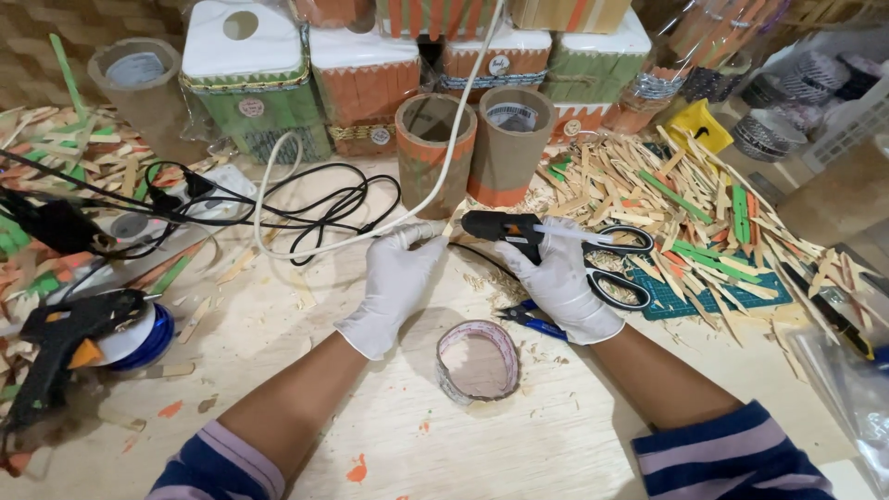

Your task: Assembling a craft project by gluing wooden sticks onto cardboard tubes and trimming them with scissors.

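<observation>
Both hands wear white gloves. My right hand (565, 278) grips a black glue gun (505, 229) whose nozzle points left. My left hand (396, 282) pinches something small and pale right at the nozzle tip; what it is cannot be told. A white cord (324, 245) runs past its fingertips. A short cardboard ring (477, 361) with a patterned outside lies on the wooden table (519, 444) between my forearms. Black-handled scissors (620, 268) lie just right of my right hand.
Two cardboard tubes (472, 148) stand beyond the hands. Decorated stick-covered boxes (361, 74) line the back. A heap of wooden sticks (685, 204) spreads right over a green cutting mat (690, 296). Black cables (306, 208) tangle left. A second glue gun (65, 343) rests far left.
</observation>
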